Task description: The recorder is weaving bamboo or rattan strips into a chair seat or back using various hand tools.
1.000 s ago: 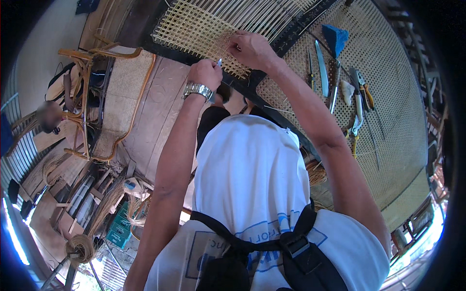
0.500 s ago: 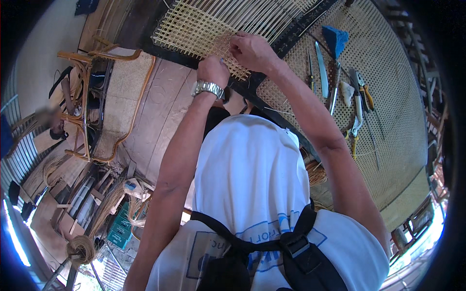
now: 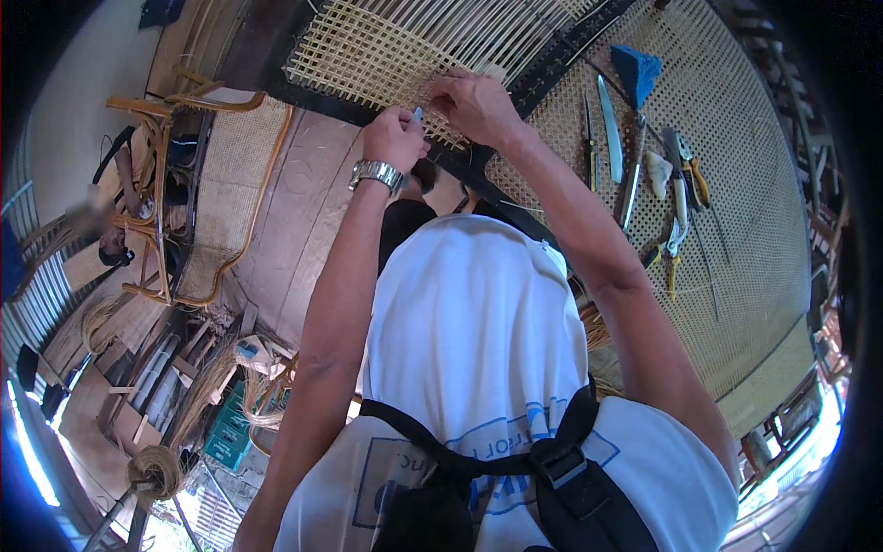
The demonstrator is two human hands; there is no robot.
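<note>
A half-woven cane panel is stretched in a dark frame at the top of the view. Loose parallel strands run across its far part, and the near left part is an open lattice. My left hand, with a metal watch on its wrist, is closed at the panel's near edge. A small pale tip pokes out of its fingers; the rest is hidden. My right hand lies over the near right corner of the weave, fingers bent together on the cane. What they pinch is too small to name.
On a finished cane surface to the right lie a blue block, a blue-green blade, pliers, yellow-handled cutters and several thin tools. Left stand a cane chair and a person; below are cane coils and a green crate.
My left hand has shifted slightly left and down from the weave, and the pale tip shows more. My right hand has moved a little lower, its fingers still at the cane.
</note>
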